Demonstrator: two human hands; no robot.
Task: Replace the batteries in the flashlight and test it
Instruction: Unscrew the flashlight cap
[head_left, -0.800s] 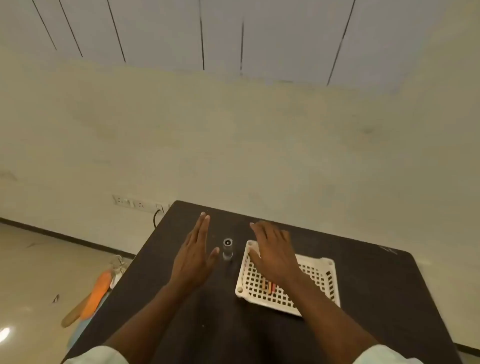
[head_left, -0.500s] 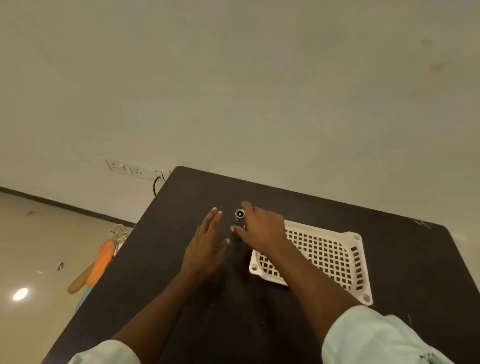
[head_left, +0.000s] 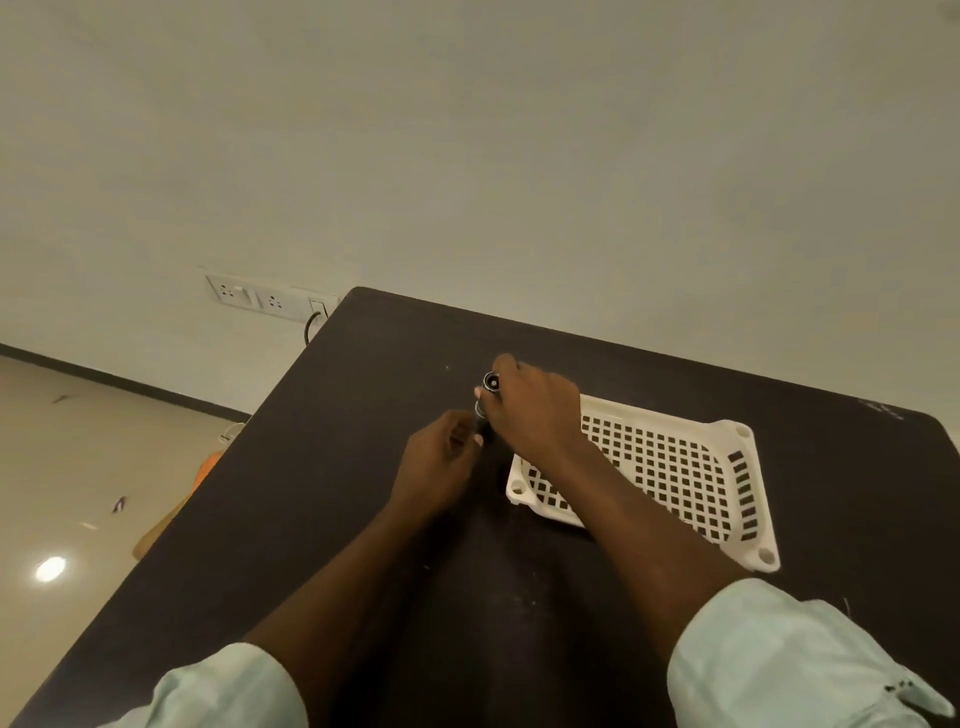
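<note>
A small dark flashlight (head_left: 488, 395) stands upright on the dark table (head_left: 363, 467), its round lens end facing up. My right hand (head_left: 530, 410) grips its upper part from the right, fingers curled round it. My left hand (head_left: 441, 462) is at the lower body of the flashlight, fingers curled toward it; the contact itself is partly hidden. A white perforated tray (head_left: 675, 467) lies just right of the flashlight, under my right forearm. No batteries are visible in the part of the tray that shows.
The table's left edge drops to a shiny floor with an orange object (head_left: 208, 465) beside it. A wall socket strip (head_left: 270, 299) with a plugged cable sits behind the table's far left corner. A plain wall is behind.
My right hand left the tray, moved left and closed round the flashlight's top. My left hand went from flat and open to curled against the flashlight's lower body. The camera tilted down.
</note>
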